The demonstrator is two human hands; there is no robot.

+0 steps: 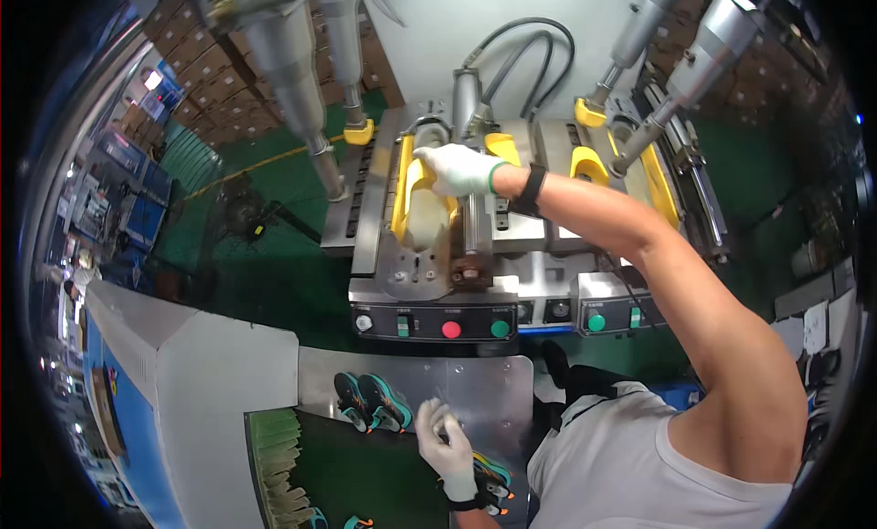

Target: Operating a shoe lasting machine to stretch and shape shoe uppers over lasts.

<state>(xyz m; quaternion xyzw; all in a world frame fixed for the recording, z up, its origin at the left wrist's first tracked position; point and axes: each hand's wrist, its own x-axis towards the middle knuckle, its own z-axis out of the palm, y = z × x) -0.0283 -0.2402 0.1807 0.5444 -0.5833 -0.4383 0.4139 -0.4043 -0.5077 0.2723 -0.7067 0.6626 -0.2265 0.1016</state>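
My right hand [461,171], in a white glove with a green cuff, reaches into the left station of a press machine. Its fingers close at a curved yellow pad [418,178], over a pale, rounded form; the palm hides part of the grip. Low in the view, my left hand [446,442], also gloved in white, hovers over a metal table [498,383]. Its fingers are loosely bent and apart, with nothing visible in them. Left of it stands a pair of dark shoes [373,401] with teal and orange trim. Another colourful shoe [493,479] is partly hidden behind the left wrist.
A control panel [429,324] with red and green buttons fronts the press. Cylinders with yellow pads [359,132] slant down from above. Below, a dark green conveyor belt [356,474] emerges past a strip curtain [279,465]. A fan [245,214] stands behind, near stacked cartons [206,81].
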